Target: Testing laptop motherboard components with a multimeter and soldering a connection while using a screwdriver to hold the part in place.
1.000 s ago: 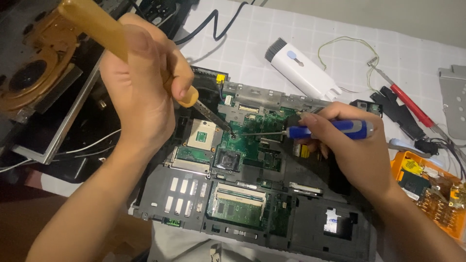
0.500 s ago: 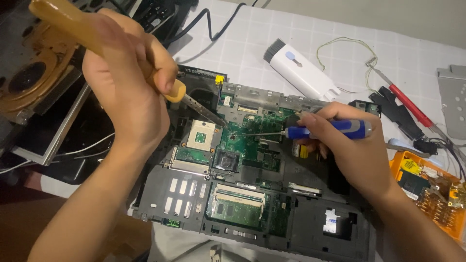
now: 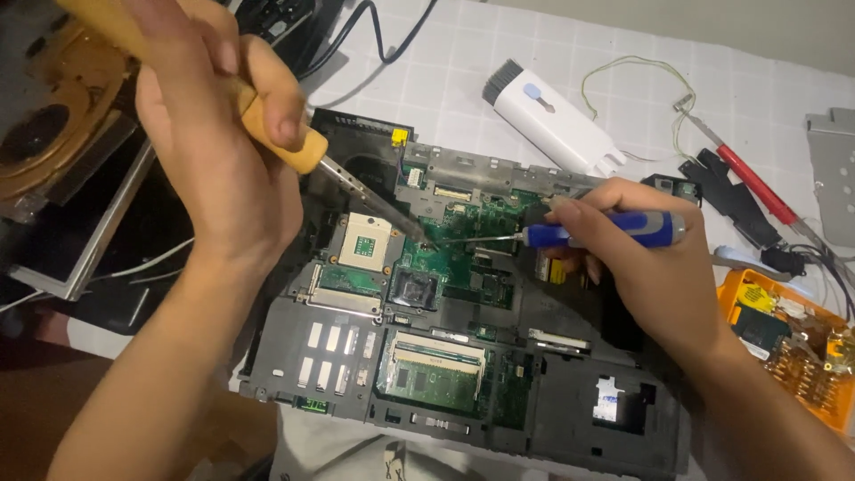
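A white cloth with a faint grid pattern (image 3: 534, 53) is covering the work surface and is running up to the far edge of the view, where a plain greyish strip of wall or floor (image 3: 712, 18) is showing beyond it. Even indoor light is falling from above and is leaving the cloth bright, while the left side is lying in shadow. There a dark area (image 3: 53, 267) is sitting beside the cloth, and below it a brown surface (image 3: 53, 401), perhaps a wooden tabletop or floor, is showing at the lower left corner. No window is appearing in the view.
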